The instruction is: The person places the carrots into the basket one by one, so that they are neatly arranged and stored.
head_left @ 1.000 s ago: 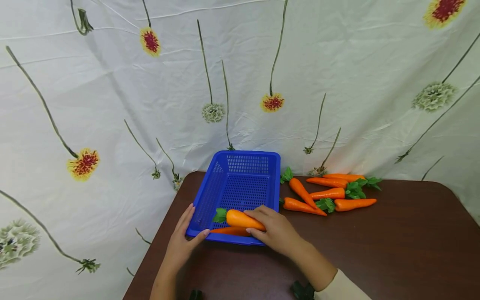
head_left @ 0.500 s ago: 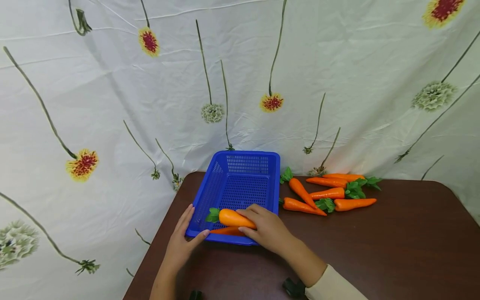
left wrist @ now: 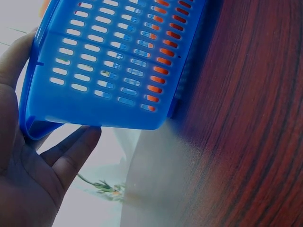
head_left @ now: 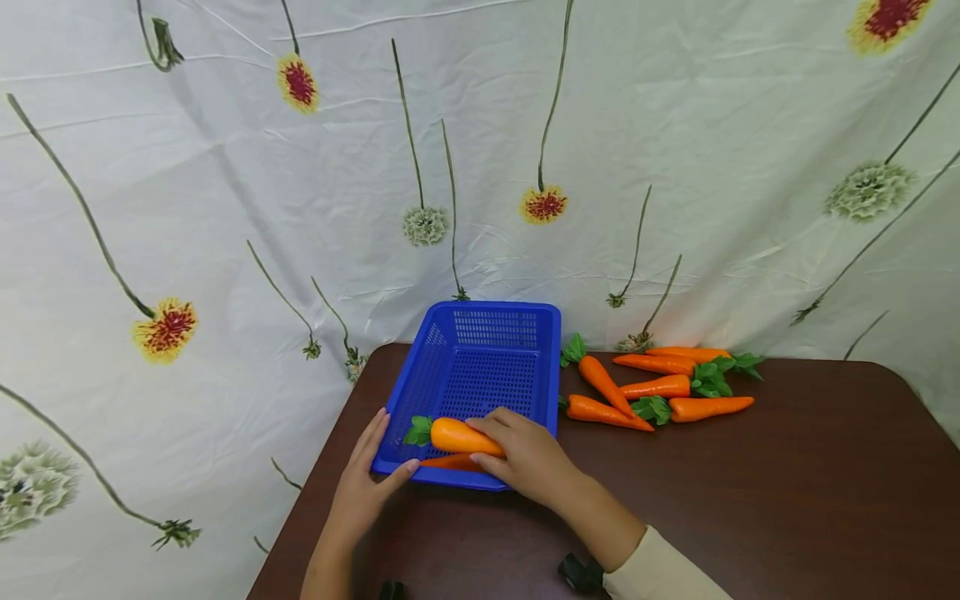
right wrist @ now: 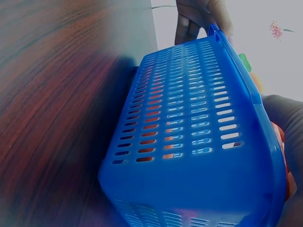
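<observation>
A blue perforated plastic basket (head_left: 553,367) stands on the dark table in the head view. At its near left corner, my left hand (head_left: 362,487) grips the rim, thumb on the near edge and fingers along the left side. In the left wrist view, those fingertips (left wrist: 90,137) lie against the outside wall. My right hand (head_left: 528,458) reaches over the near right corner and holds a thick orange carrot (head_left: 453,436) inside the basket, its leafy top pointing left. Another carrot (head_left: 448,462) lies below it along the near wall, partly covered by the right hand.
Several carrots with green leaves, among them a front right carrot (head_left: 708,409), lie on the table (head_left: 750,500) right of the basket. A flower-printed white cloth (head_left: 480,150) hangs behind the table. Dark objects show at the bottom edge, one a black object (head_left: 581,575) by the right sleeve.
My right hand has slid left inside the basket, carrying the thick carrot with it above the other carrot. The left hand has stayed at the basket corner.
</observation>
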Motion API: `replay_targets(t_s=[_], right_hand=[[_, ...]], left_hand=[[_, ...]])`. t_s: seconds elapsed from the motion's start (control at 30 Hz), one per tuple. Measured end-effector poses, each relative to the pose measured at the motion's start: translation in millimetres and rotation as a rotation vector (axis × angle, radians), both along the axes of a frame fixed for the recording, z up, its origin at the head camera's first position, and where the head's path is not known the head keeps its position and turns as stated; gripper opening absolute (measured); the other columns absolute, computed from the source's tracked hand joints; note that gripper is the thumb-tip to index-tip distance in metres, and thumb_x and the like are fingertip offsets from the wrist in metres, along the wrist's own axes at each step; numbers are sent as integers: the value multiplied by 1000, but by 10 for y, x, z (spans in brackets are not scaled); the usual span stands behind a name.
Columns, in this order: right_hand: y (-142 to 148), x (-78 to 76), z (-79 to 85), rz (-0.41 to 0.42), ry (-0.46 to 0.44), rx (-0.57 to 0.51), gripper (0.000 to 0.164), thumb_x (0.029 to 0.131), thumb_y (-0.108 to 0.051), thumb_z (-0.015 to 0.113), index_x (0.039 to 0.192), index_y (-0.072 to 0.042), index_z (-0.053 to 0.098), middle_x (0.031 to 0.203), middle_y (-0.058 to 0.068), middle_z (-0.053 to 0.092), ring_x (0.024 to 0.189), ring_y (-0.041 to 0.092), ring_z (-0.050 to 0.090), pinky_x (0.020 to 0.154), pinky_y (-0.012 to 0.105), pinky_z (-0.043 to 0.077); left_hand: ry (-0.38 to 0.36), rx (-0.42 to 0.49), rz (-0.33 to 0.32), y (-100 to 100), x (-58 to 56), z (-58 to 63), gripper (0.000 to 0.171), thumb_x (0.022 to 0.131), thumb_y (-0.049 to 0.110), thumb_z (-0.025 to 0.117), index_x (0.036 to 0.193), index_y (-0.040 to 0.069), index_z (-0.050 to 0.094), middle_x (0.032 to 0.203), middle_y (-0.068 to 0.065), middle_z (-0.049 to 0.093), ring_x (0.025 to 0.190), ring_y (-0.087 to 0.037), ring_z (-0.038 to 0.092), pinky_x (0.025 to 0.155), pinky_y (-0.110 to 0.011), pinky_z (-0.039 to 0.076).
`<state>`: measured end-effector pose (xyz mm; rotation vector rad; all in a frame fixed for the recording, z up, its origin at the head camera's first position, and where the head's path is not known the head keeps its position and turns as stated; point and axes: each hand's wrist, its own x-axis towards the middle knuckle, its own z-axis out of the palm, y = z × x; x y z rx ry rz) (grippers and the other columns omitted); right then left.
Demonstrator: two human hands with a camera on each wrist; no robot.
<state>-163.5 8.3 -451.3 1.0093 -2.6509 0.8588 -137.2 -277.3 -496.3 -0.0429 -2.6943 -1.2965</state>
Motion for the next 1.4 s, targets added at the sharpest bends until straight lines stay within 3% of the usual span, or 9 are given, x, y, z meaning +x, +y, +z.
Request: replay_targets(t_s=[0.2,0.33,0.87,1.13,1.4], right_hand=[[4,-3,2,10,4,59,63,93,-47,70,147,-21,54,130,1,65,121,19,62,107,47,49],[24,-13,-16,0,-13,30,67,92,-51,70,149,-22,52,136,2,62,130,22,57,112,53,44],[213,-15,-20,-71,12,-105,59,91,-42,74,142,-18,59,128,2,65,125,25,60,111,53,46],[386,-52,-50,-142,27,-168,56,90,-38,76,140,-18,62,127,3,65,120,24,62,102,48,53],[566,-117,-123,-222,31,-229,51,91,-36,76,136,-16,64,126,4,66,119,25,63,103,49,53]], left_hand=[[5,2,-3,3,2,-8,87,88,39,78,160,26,32,169,3,24,154,-31,26,120,-64,25],[4,7,-4,2,1,-7,87,87,39,78,160,27,32,169,4,24,154,-30,25,121,-63,26],[-6,-5,1,-4,2,-5,87,88,41,77,160,27,30,169,3,24,155,-31,25,121,-64,25],[-13,-10,6,-2,5,-4,87,89,40,77,160,29,29,169,4,23,155,-31,24,121,-64,26],[-3,-5,1,3,8,5,87,88,40,78,160,27,31,169,3,24,155,-31,25,121,-63,25]])
